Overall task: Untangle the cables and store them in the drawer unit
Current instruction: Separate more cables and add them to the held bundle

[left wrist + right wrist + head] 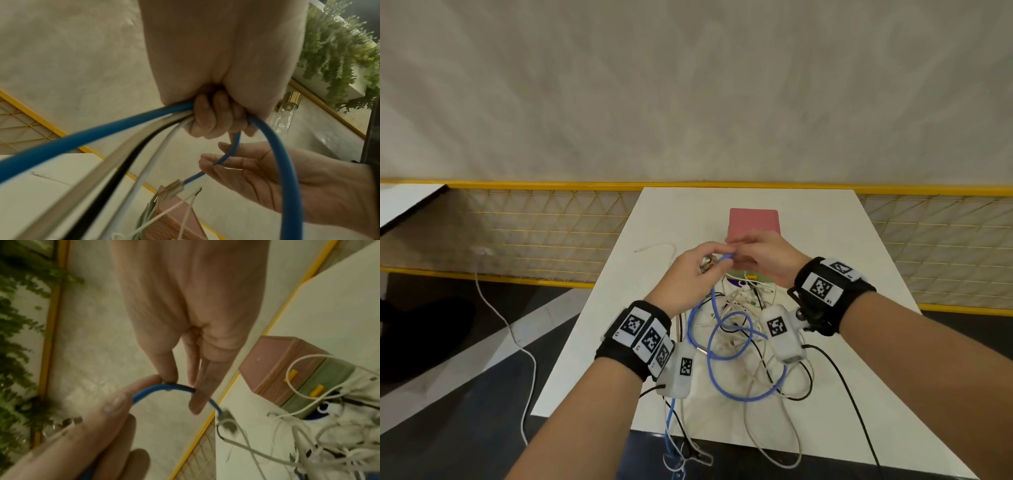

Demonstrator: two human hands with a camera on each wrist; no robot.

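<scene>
White table (825, 219) w/ pink drawer unit (753, 221), tangled cables (739, 342) in front, thin white cable (657, 246) apart at left.

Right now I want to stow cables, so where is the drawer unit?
In the head view the drawer unit stands on the white table at its far middle, just behind both raised hands, with the cable tangle in front of it.

Soft, even indoor light fills the head view, with faint shadows and bowed edges. Both wrist views are dimmer, yellowish and smeared with motion blur.
</scene>
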